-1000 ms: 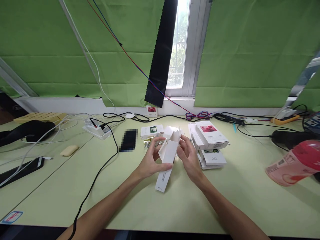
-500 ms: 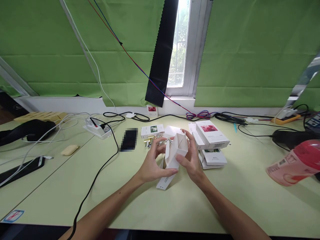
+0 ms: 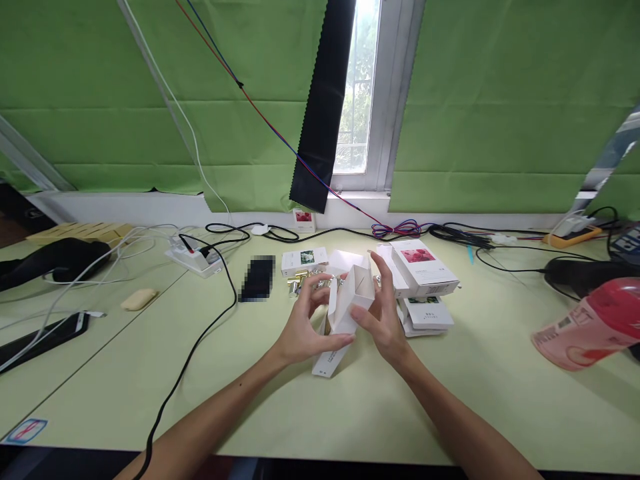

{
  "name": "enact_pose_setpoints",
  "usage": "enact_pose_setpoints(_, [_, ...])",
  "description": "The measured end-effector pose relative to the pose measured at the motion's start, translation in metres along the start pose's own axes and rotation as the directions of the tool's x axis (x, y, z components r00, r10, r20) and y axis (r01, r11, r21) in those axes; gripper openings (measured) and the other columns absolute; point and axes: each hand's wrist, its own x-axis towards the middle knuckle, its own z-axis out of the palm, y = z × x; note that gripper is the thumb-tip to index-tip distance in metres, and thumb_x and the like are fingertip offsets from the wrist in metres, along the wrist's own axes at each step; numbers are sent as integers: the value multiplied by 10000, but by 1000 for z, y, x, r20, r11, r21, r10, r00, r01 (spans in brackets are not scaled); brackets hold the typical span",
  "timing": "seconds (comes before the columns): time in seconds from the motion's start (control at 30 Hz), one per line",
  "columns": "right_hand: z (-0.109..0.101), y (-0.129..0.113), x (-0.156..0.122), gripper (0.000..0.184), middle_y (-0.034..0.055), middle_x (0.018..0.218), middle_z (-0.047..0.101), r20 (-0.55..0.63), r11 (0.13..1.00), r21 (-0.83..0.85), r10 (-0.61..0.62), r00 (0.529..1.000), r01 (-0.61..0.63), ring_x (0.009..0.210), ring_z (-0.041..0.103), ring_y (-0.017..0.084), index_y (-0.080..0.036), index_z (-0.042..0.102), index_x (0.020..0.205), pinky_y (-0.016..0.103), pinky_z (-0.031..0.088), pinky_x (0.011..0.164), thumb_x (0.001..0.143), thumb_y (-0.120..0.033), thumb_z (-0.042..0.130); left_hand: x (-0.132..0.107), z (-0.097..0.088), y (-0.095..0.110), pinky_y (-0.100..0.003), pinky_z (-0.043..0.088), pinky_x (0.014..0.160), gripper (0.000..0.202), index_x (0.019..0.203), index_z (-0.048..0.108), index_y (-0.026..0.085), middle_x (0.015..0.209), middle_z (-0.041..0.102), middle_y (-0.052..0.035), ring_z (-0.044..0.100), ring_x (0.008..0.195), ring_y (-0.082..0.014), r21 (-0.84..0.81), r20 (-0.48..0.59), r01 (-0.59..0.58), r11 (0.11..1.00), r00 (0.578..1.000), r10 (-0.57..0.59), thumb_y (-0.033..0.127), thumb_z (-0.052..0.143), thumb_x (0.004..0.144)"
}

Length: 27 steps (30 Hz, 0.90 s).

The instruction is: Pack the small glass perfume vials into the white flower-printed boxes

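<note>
A small white cardboard box (image 3: 343, 316) is tilted between my hands over the desk, its top end open and the inside showing. My left hand (image 3: 301, 331) is closed round the box's left side, thumb along its bottom. The thumb of my right hand (image 3: 385, 327) presses the near face of the box; its index finger is raised off the top, and the other fingers are partly hidden at the right side. Below the box, a printed white flap or carton (image 3: 330, 362) rests near the desk. Gold and silver foil-like pieces (image 3: 295, 283) lie behind my left fingers.
White cartons (image 3: 424, 267) are stacked right of my hands, with flatter ones (image 3: 427, 315) below. Another white carton (image 3: 303, 261) lies behind. A pink bottle (image 3: 583, 327) stands far right. A black cable (image 3: 200, 340) crosses the desk at left, near a power strip (image 3: 195, 259).
My right index finger has lifted away from the box's top flap and now points up. The box and my left hand have hardly moved.
</note>
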Motion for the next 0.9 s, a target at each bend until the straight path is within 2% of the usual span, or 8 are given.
enact_pose_setpoints(0.27, [-2, 1, 0, 992, 92, 1318, 627, 25, 999, -35, -8, 1000, 9, 1216, 602, 334, -368, 160, 1588, 576, 459, 1065, 812, -508, 761, 0, -1, -2, -472, 409, 1077, 892, 1346, 358, 322, 1457, 561, -125, 624, 1212, -305, -5, 7, 1, 1000, 1000, -1, 271, 906, 645])
enact_pose_setpoints(0.43, [-3, 2, 0, 945, 80, 1349, 620, 31, 999, -50, -3, 1000, 4, 1222, 600, 331, -375, 226, 1570, 554, 480, 1044, 804, -518, 761, 0, -1, -3, -472, 408, 1080, 913, 1358, 345, 320, 1480, 539, -130, 612, 1233, -308, -4, 24, 1, 1000, 1000, -1, 268, 907, 641])
enact_pose_setpoints(0.6, [-4, 3, 0, 816, 89, 1419, 568, 57, 999, -40, -10, 998, 12, 1302, 550, 343, -352, 318, 1498, 528, 496, 1019, 818, -479, 751, 0, -1, -2, -480, 408, 1078, 904, 1356, 342, 325, 1471, 548, -127, 626, 1204, -305, -6, 26, -6, 1000, 1000, 7, 267, 902, 649])
enact_pose_setpoints(0.73, [-3, 2, 0, 775, 91, 1353, 601, 50, 998, -48, -28, 998, 30, 1266, 571, 339, -346, 328, 1463, 527, 493, 1011, 821, -460, 747, -1, -1, -1, -487, 394, 1090, 917, 1367, 330, 330, 1467, 554, -125, 618, 1216, -306, -8, 33, 0, 1000, 999, 0, 270, 901, 652])
enact_pose_setpoints(0.9, [-1, 2, 0, 829, 97, 1254, 635, 21, 996, -78, -31, 999, 32, 1164, 624, 330, -336, 261, 1459, 547, 472, 1034, 808, -504, 745, -1, -1, -2, -482, 392, 1092, 905, 1354, 345, 342, 1452, 567, -108, 617, 1213, -300, -10, 22, 2, 1000, 1000, -2, 269, 904, 645])
